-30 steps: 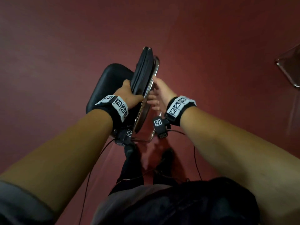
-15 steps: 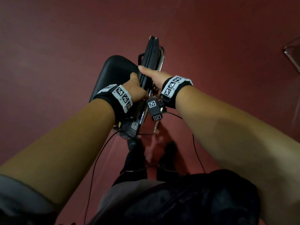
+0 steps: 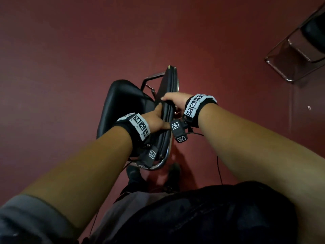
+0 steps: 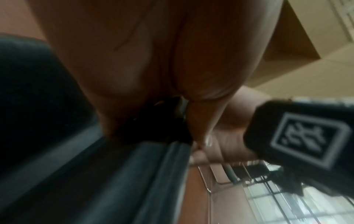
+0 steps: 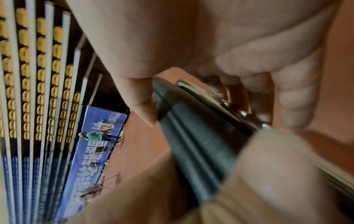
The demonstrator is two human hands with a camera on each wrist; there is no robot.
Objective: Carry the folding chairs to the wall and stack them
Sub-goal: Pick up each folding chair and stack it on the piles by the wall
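Chair: you've got the black padded folding chair with the chrome tube frame (image 3: 165, 110) up in front of you over the dark red floor (image 3: 70, 67), folded nearly flat, one black cushion (image 3: 123, 103) sticking out to your left.
Left hand: your left hand (image 3: 155, 120) is wrapped round the chair's top edge, thumb lying along the padding.
Right hand: your right hand (image 3: 175, 101) is clamped on the same edge just beyond the left; in the right wrist view the fingers (image 5: 295, 97) curl over the chrome tube.
Other chair: another folding chair (image 3: 299, 55) sits well off to your right, looks unfolded, but it's cut off at the frame edge.
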